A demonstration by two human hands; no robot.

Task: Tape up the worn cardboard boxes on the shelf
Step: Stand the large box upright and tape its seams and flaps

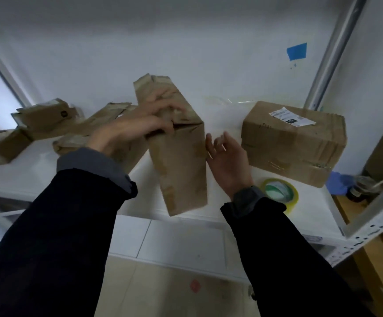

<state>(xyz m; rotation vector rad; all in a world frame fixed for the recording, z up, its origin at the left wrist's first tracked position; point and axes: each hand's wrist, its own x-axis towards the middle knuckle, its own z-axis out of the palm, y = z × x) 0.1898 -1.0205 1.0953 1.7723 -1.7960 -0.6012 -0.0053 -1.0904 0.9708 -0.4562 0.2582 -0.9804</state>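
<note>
Left hand (pixel 137 124) grips the tall box (pixel 176 156); right hand (pixel 227 156), fingers relaxed, just beside it.

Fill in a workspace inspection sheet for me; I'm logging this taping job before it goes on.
Surface: white shelf, partly bare.
Job's things: tall worn box on end; tape roll lying flat; labelled box at right; crumpled boxes at left.
Clutter: blue glove, dark jar.
Hands: left hand grips the tall box; right hand open beside it.
Cables: nothing seen.
Surroundings: white wall, blue tape patch, metal shelf posts.
</note>
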